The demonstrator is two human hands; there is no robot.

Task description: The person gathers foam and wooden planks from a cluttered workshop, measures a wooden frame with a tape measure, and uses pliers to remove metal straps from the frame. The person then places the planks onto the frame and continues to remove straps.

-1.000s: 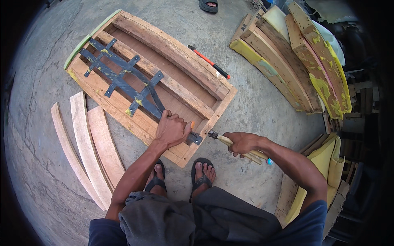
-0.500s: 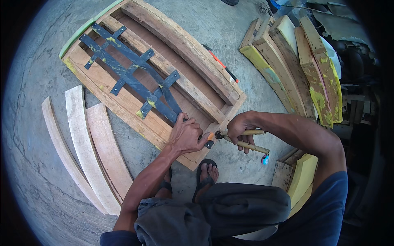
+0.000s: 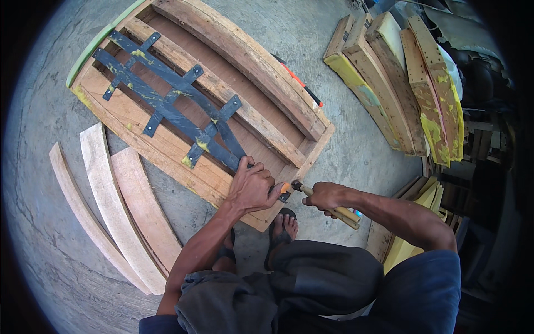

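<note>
A wooden frame (image 3: 245, 44) with a curved side lies on the concrete floor, crossed by dark blue-black straps (image 3: 161, 106) with tacked ends. My left hand (image 3: 251, 186) is closed over one strap at the frame's near end, and a dark strap end (image 3: 284, 197) shows past the thumb. Beside the thumb is a small orange piece (image 3: 285, 187) whose kind I cannot make out. My right hand (image 3: 327, 197) grips a pair of pincers (image 3: 350, 217) with long tan handles squeezed together. Their dark jaws are right by the orange piece, at the frame's corner.
Curved wooden boards (image 3: 114, 189) lie on the floor at the left. Wooden frames with yellow foam (image 3: 364, 92) stand at the far right, and more foam-covered pieces (image 3: 411, 239) are near my right elbow. A red-and-black tool (image 3: 297, 80) lies along the frame's far side.
The pincers' handles have gone from spread to together in my right hand, which has moved slightly down. My left hand stays on the strap. The view has shifted a little.
</note>
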